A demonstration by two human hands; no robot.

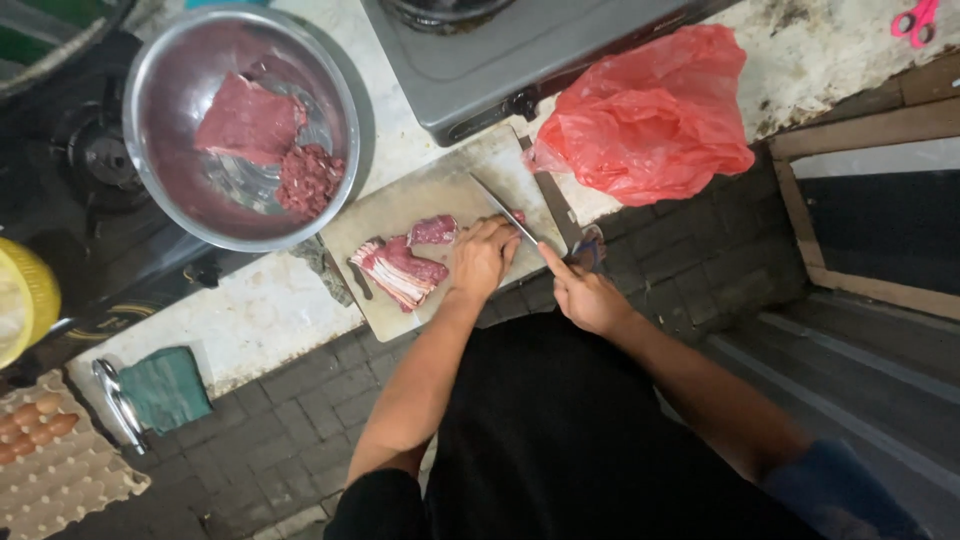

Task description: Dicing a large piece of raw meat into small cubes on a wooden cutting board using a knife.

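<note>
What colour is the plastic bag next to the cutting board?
Red; the plastic bag shows in the head view.

one round shiny steel bowl [160,90] stands on the counter, holding one large flat slab of red meat [245,120] and one heap of small chopped red meat bits [308,178]. one pale rectangular cutting board [440,195] carries two pieces of raw meat: one streaked red-and-white sliced chunk [395,272] and one smaller pinkish piece [432,231]. one long steel-bladed knife [503,210] is there. one crumpled red plastic bag [650,120], one grey stove [520,50], one folded dark green cloth [165,388], one pair of pink-handled scissors [915,20], one grey cardboard egg tray [60,480] with about five brown eggs [35,420], one yellow container [25,300]. two bare hands: one left hand [482,257], one right hand [590,297].
</note>
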